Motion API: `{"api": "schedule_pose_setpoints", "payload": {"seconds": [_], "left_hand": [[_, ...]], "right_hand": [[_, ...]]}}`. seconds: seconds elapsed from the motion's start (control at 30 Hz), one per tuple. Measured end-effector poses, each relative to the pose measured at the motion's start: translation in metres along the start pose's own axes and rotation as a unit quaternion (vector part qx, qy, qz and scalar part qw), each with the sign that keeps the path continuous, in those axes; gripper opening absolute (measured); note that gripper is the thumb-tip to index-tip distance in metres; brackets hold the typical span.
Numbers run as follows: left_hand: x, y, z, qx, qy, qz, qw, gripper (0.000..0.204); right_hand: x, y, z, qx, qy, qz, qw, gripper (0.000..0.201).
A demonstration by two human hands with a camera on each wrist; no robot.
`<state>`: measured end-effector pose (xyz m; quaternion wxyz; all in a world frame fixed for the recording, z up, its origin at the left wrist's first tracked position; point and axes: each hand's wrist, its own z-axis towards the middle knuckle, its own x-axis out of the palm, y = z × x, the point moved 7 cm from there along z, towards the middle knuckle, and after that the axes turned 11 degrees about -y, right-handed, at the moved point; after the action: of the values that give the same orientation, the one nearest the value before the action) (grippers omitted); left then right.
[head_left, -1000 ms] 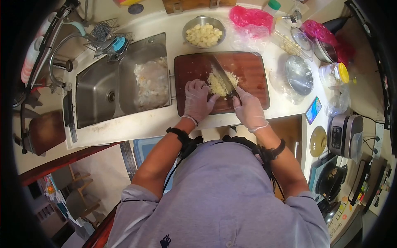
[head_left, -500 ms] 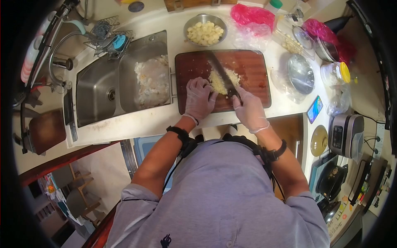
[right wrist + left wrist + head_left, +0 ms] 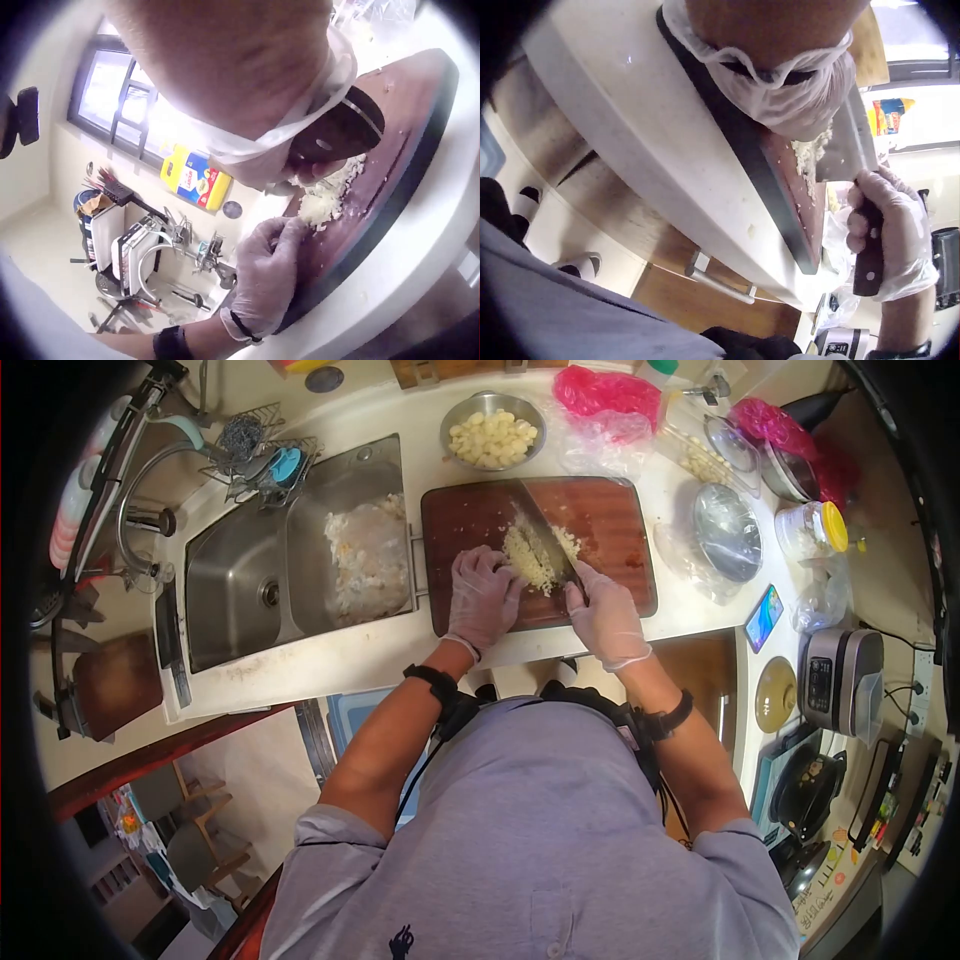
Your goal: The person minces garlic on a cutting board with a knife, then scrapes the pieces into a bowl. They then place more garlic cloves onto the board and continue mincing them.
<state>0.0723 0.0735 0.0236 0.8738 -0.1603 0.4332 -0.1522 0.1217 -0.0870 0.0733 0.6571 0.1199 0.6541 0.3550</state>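
Observation:
In the head view my gloved right hand (image 3: pixel 606 622) grips a wide-bladed kitchen knife (image 3: pixel 540 520) by its dark riveted handle (image 3: pixel 868 247). The blade slants across a pile of minced garlic (image 3: pixel 529 558) on the brown cutting board (image 3: pixel 610 540), with bits on both sides of it. My gloved left hand (image 3: pixel 482 598) rests on the board just left of the pile, fingers loosely curled and holding nothing. In the right wrist view its fingertips (image 3: pixel 289 229) lie right at the edge of the garlic. There the blade is mostly hidden behind my right hand.
Behind the board stands a metal bowl (image 3: pixel 515 460) of peeled garlic cloves. The double sink (image 3: pixel 235 600) at the left holds pale peelings (image 3: pixel 365 560). Pink plastic bags (image 3: pixel 605 405), a plastic-covered bowl (image 3: pixel 728 538), a yellow-lidded jar (image 3: pixel 805 532) and a phone (image 3: pixel 764 618) lie to the right.
The knife blade has swung across the garlic pile, its tip shifting slightly right. My left thumb has drawn in from the garlic toward the fingers, while the hand stays beside the pile.

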Motion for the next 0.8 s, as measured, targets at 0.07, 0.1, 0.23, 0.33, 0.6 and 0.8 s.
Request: {"api": "schedule_pose_setpoints", "payload": {"seconds": [0.07, 0.1, 0.23, 0.33, 0.6, 0.8], "left_hand": [[0.0, 0.001, 0.0, -0.008, -0.015, 0.001, 1.0, 0.017], [-0.001, 0.005, 0.0, -0.026, -0.033, 0.004, 0.999, 0.016], [-0.005, 0.021, -0.002, -0.067, -0.088, 0.029, 0.994, 0.013], [-0.009, 0.019, -0.003, -0.083, -0.109, 0.034, 0.99, 0.01], [-0.006, 0.023, -0.005, -0.092, -0.1, 0.047, 0.99, 0.012], [-0.006, 0.019, -0.001, -0.103, -0.087, 0.079, 0.988, 0.012]], "right_hand": [[-0.001, -0.003, -0.001, 0.013, -0.009, 0.007, 1.0, 0.036], [0.003, -0.005, 0.0, 0.004, 0.002, -0.004, 1.0, 0.036], [0.001, -0.003, -0.001, 0.021, -0.008, 0.003, 1.0, 0.036], [-0.004, 0.017, -0.004, -0.013, 0.027, 0.029, 0.999, 0.035], [0.009, 0.016, -0.01, -0.019, 0.05, 0.023, 0.998, 0.028], [0.002, 0.014, -0.005, -0.022, 0.019, 0.002, 1.0, 0.026]]}}
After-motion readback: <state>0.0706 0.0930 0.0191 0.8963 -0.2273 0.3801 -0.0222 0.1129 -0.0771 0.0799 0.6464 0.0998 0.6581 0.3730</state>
